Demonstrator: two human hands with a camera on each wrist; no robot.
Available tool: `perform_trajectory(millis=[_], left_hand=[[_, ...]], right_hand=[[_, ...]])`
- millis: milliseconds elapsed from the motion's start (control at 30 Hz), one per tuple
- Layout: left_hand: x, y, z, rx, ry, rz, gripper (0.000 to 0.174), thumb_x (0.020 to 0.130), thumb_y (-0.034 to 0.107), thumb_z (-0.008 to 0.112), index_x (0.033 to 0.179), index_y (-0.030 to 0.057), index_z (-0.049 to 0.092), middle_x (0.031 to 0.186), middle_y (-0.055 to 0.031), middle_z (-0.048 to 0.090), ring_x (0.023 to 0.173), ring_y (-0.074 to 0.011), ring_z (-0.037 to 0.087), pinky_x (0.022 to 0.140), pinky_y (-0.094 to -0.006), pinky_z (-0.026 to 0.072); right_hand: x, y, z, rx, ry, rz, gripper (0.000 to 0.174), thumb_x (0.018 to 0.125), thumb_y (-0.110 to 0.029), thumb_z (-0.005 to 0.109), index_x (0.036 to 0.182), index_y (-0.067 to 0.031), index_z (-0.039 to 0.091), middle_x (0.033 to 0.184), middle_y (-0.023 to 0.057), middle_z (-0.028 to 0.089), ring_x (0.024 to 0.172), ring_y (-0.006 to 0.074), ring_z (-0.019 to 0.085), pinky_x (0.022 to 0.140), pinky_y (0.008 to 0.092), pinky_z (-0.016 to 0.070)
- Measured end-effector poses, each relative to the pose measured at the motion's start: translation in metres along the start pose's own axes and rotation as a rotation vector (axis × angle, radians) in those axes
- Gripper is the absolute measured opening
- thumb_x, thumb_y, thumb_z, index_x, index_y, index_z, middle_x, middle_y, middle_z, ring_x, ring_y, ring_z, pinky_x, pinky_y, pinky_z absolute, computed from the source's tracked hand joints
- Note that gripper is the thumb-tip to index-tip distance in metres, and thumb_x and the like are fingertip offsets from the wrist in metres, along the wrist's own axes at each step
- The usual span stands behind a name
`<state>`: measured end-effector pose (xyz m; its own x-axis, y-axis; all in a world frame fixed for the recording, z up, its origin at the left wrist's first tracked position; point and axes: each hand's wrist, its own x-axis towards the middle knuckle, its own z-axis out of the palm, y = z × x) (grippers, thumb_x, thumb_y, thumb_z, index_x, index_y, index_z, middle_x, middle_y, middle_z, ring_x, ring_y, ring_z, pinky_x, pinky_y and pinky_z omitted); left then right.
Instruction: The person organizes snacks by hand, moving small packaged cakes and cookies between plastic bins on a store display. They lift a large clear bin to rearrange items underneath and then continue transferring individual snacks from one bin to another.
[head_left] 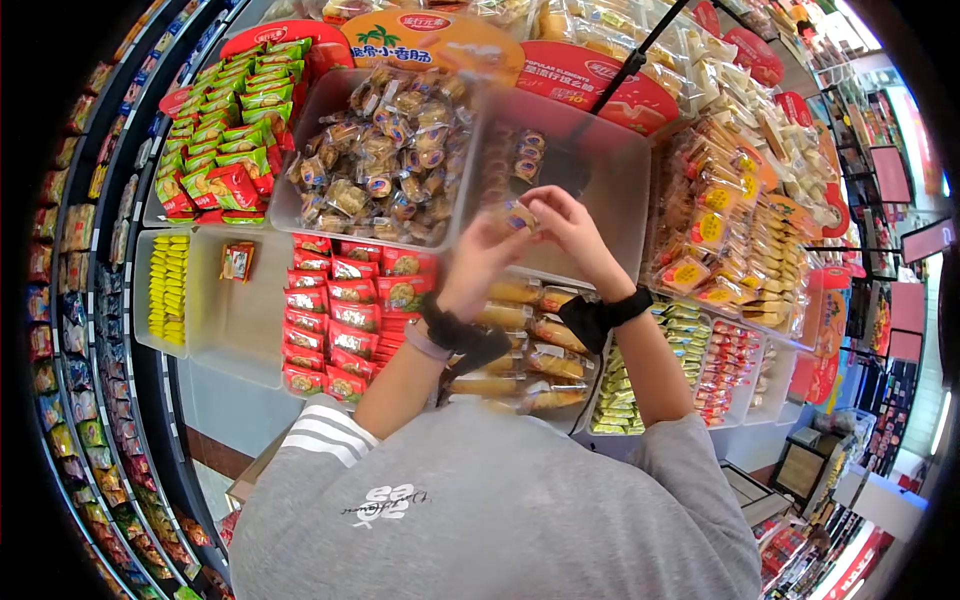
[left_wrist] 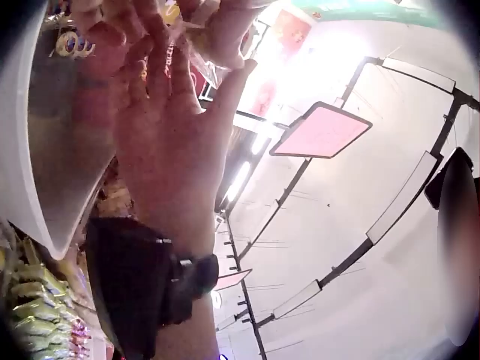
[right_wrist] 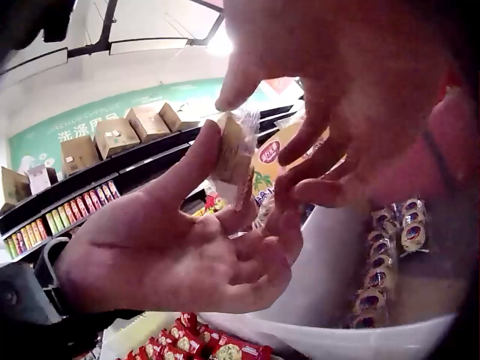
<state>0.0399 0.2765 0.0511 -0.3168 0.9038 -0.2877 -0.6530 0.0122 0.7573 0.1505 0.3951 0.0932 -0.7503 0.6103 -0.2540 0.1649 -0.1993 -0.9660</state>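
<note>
A small clear-wrapped snack packet is held above the nearly bare right part of a bin. The left hand pinches that packet between thumb and fingers, its palm facing the camera in the right wrist view. Bent fingers of the right hand are at the packet's other side; in the right wrist view the right hand has its thumb near the wrapper's top edge, with a gap between thumb and fingers. The right hand fills the middle of the left wrist view, hiding much of the packet.
Left of the hands stands a bin of loose wrapped snacks. The bin below the hands holds a few packets in rows. Red packets, long wrapped rolls and green packets lie around. A dark post rises behind.
</note>
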Motion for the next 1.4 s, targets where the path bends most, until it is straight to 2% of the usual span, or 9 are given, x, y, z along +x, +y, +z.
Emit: perform_trajectory(millis=[300,400,467,767,1067,1133,1233,1333,1400], left_hand=[[0.003,-0.013,-0.008,0.019,-0.008,-0.030,0.038,0.087,0.021,0.068,0.117,0.0073,0.050,0.103,0.0009,0.058,0.088,-0.0088,0.056,0.075,-0.0248,0.0469],[0.006,-0.010,-0.002,0.293,0.178,0.204,0.040,0.085,0.022,0.069,0.115,0.0053,0.050,0.102,-0.0009,0.055,0.082,-0.0086,0.053,0.071,-0.0243,0.0453],[0.010,-0.003,-0.004,0.808,0.278,0.466,0.040,0.084,0.021,0.069,0.114,0.0036,0.049,0.101,-0.0039,0.052,0.077,-0.0109,0.050,0.070,-0.0257,0.0438],[0.017,0.012,-0.008,0.941,0.254,0.529,0.031,0.081,0.008,0.066,0.108,0.0032,0.052,0.097,-0.0068,0.051,0.078,-0.0176,0.048,0.074,-0.0290,0.0424],[0.009,0.029,-0.037,1.286,0.367,0.700,0.018,0.079,0.005,0.064,0.096,0.0051,0.058,0.094,-0.0087,0.059,0.087,-0.0259,0.053,0.077,-0.0362,0.0431],[0.006,0.041,-0.050,1.363,0.493,0.699,0.014,0.077,0.007,0.064,0.091,0.0074,0.060,0.090,-0.0071,0.061,0.088,-0.0276,0.054,0.076,-0.0375,0.0426],[0.001,0.054,-0.077,1.429,0.704,0.630,0.013,0.079,0.011,0.063,0.091,0.0068,0.060,0.090,-0.0079,0.060,0.087,-0.0276,0.054,0.077,-0.0380,0.0424],[-0.006,0.060,-0.100,1.432,0.780,0.649,0.013,0.082,0.010,0.063,0.092,0.0033,0.059,0.089,-0.0080,0.061,0.087,-0.0262,0.055,0.079,-0.0373,0.0420],[-0.012,0.062,-0.104,1.401,0.797,0.650,0.013,0.082,0.010,0.062,0.092,0.0033,0.059,0.090,-0.0080,0.060,0.088,-0.0262,0.055,0.080,-0.0367,0.0419]], right_hand=[[-0.002,0.027,-0.008,-0.025,-0.064,-0.149,0.029,0.085,-0.015,0.067,0.108,0.0016,0.061,0.101,0.0038,0.064,0.090,0.0097,0.059,0.079,0.0253,0.0482],[0.025,0.030,-0.037,-0.188,0.146,0.062,0.031,0.088,-0.018,0.064,0.112,0.0004,0.060,0.096,0.0024,0.065,0.086,0.0073,0.058,0.071,0.0224,0.0461],[0.050,0.047,-0.057,-0.400,0.277,0.124,0.035,0.086,-0.022,0.066,0.111,0.0022,0.061,0.095,0.0058,0.067,0.082,0.0103,0.060,0.065,0.0240,0.0467],[0.143,0.166,-0.089,-0.703,0.294,0.163,0.037,0.076,-0.027,0.074,0.095,0.0035,0.066,0.084,0.0133,0.069,0.073,0.0199,0.065,0.063,0.0328,0.0501],[0.131,0.142,-0.068,-0.696,0.418,-0.062,0.043,0.073,-0.028,0.077,0.103,-0.0022,0.060,0.093,0.0098,0.064,0.089,0.0260,0.062,0.076,0.0354,0.0479],[0.127,0.115,-0.053,-0.877,0.709,-0.269,0.034,0.076,-0.021,0.074,0.101,-0.0025,0.060,0.096,0.0100,0.060,0.090,0.0255,0.057,0.078,0.0342,0.0460],[0.113,0.043,-0.012,-0.737,0.568,-0.554,0.025,0.079,-0.016,0.068,0.099,-0.0042,0.058,0.096,0.0118,0.058,0.097,0.0289,0.053,0.087,0.0382,0.0421],[0.109,0.018,0.037,-0.798,0.164,-0.806,0.012,0.077,-0.009,0.065,0.088,-0.0068,0.062,0.088,0.0102,0.062,0.086,0.0297,0.056,0.077,0.0383,0.0460],[0.106,0.016,0.077,-0.915,0.018,-0.673,0.018,0.076,-0.022,0.069,0.081,-0.0068,0.060,0.080,0.0110,0.063,0.078,0.0295,0.061,0.069,0.0388,0.0490]])
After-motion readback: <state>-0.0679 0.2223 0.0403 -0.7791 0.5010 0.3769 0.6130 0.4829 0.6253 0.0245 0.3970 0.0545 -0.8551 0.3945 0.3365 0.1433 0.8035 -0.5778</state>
